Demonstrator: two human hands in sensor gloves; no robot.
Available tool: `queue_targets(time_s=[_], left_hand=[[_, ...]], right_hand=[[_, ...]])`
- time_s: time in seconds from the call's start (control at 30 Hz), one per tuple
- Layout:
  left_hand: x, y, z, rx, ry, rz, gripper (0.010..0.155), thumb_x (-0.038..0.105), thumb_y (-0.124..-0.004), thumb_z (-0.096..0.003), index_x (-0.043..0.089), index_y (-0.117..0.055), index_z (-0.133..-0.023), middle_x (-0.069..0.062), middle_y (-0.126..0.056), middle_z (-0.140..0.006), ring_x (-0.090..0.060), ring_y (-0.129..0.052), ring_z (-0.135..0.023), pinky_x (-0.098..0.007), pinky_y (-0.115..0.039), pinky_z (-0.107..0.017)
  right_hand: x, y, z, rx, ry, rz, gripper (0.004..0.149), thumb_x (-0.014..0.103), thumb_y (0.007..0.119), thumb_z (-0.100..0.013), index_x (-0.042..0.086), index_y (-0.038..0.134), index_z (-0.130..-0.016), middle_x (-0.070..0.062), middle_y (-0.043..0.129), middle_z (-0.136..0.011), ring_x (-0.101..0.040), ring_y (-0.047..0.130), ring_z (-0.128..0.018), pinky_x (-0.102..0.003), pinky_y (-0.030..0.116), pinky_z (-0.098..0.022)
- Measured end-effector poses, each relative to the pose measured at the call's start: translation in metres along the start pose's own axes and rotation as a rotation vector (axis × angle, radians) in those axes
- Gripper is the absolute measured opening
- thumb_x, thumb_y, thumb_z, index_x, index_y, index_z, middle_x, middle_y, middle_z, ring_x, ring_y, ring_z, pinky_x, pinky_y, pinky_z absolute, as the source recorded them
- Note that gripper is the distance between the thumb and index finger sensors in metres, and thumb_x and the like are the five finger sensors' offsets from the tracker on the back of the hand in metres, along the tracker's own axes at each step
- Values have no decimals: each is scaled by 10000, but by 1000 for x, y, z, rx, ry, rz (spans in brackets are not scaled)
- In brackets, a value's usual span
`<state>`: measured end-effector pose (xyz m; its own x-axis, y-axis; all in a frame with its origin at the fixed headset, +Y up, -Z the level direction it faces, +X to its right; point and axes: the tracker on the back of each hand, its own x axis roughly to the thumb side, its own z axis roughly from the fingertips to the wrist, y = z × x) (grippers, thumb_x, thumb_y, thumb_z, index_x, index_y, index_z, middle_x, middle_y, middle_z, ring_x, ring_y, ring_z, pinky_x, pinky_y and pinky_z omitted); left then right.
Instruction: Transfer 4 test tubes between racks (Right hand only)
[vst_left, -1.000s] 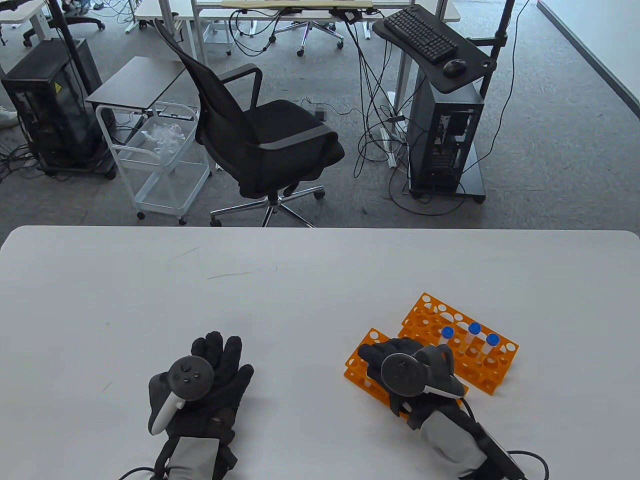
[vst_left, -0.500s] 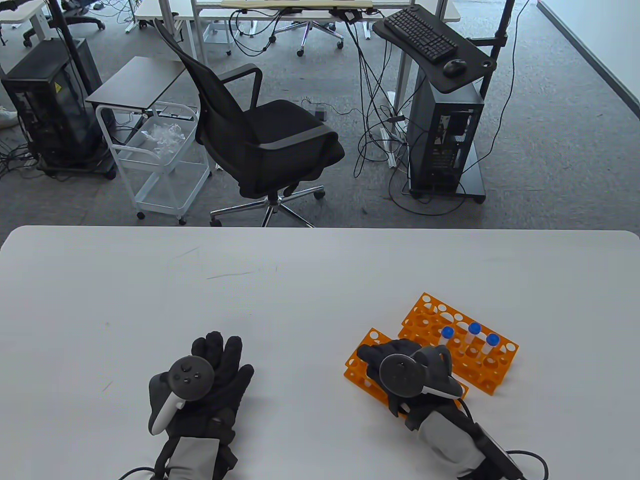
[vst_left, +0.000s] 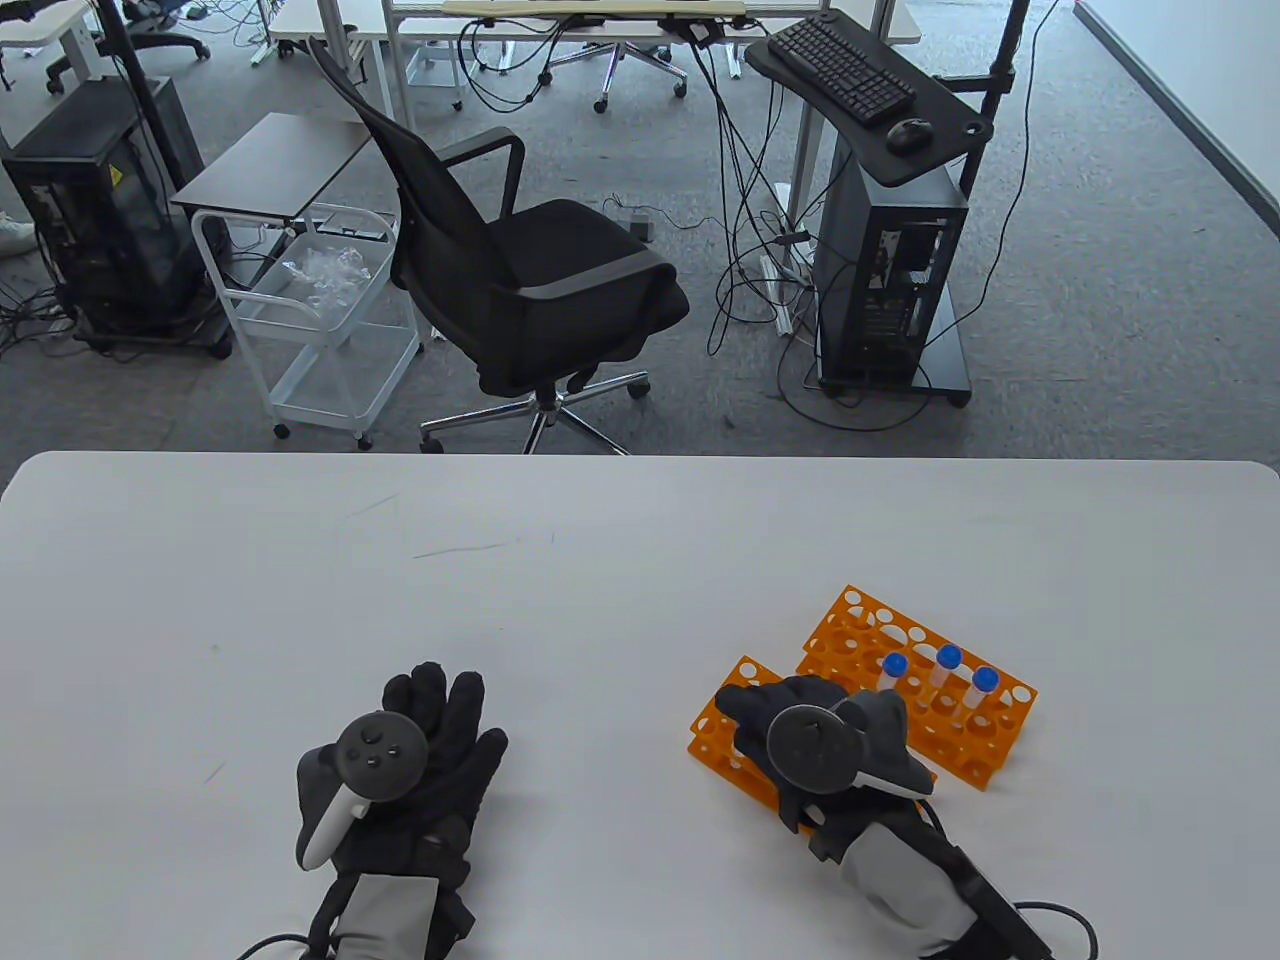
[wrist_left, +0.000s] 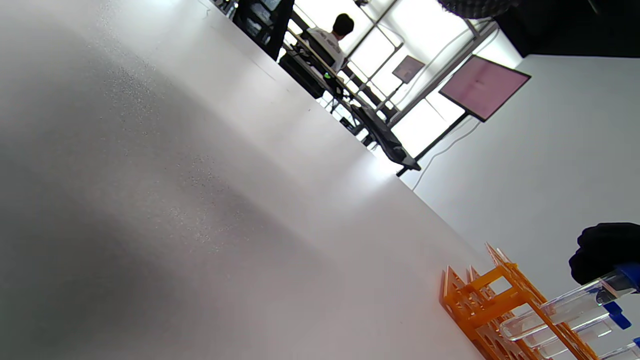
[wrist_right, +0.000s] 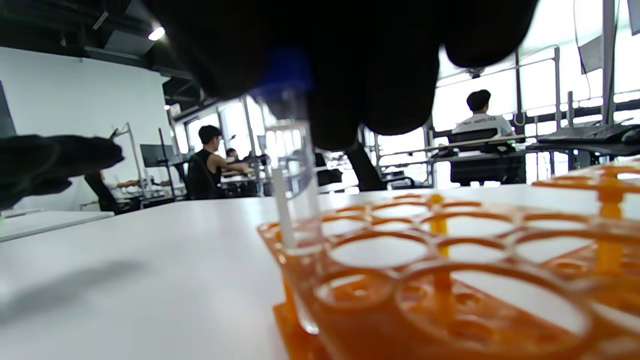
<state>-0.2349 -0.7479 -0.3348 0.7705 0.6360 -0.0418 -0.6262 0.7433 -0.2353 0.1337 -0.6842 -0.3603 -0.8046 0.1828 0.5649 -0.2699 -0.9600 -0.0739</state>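
the blue-capped test tube (wrist_right: 292, 165) is gripped at its cap by the right hand (vst_left: 815, 745), partly seated in the near orange rack (wrist_right: 425, 270); a tilt could jam it beneath the grip.

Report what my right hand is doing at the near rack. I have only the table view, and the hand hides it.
Observer: The right wrist view shows a clear test tube standing upright in a corner hole of the near rack.
Operator: Say where the fingers are.
Observer: The right hand has its fingers at the tube's blue cap. I cannot confirm whether they grip it.
Operator: Check the neighbouring holes.
Observer: The holes beside it that show in that view are empty.
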Motion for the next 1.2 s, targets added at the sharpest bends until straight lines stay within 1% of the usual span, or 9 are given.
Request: queue_targets(time_s=[0.27, 0.57, 1.2], left_hand=[[0, 0, 0, 0, 0, 0, 675, 652, -474, -571, 483, -144, -1135, 173, 116, -1149, -89, 242, -1025, -406, 144, -758], [0, 0, 0, 0, 0, 0, 675, 652, -474, -571, 484, -143, -1135, 173, 116, -1149, -88, 242, -1025, -406, 145, -758], [0, 0, 0, 6, -9, 5, 675, 653, -474, -572, 484, -144, -1135, 173, 116, -1149, -89, 243, -1024, -406, 144, -758]], right_hand=[[-1, -10, 2, -23, 6, -22, 475, 274, 795, -467, 123, 797, -917, -162, 922, -836, -426, 858, -742, -641, 628, -585], [-5, -26, 6, -67, 27, -64, 475, 281, 798, -467, 118, 803, -913, -162, 928, -825, -425, 863, -732, -639, 632, -581], [-37, -68, 22, -171, 137, -96, 474, 292, 812, -463, 111, 819, -901, -160, 943, -804, -426, 874, -714, -644, 634, -576]])
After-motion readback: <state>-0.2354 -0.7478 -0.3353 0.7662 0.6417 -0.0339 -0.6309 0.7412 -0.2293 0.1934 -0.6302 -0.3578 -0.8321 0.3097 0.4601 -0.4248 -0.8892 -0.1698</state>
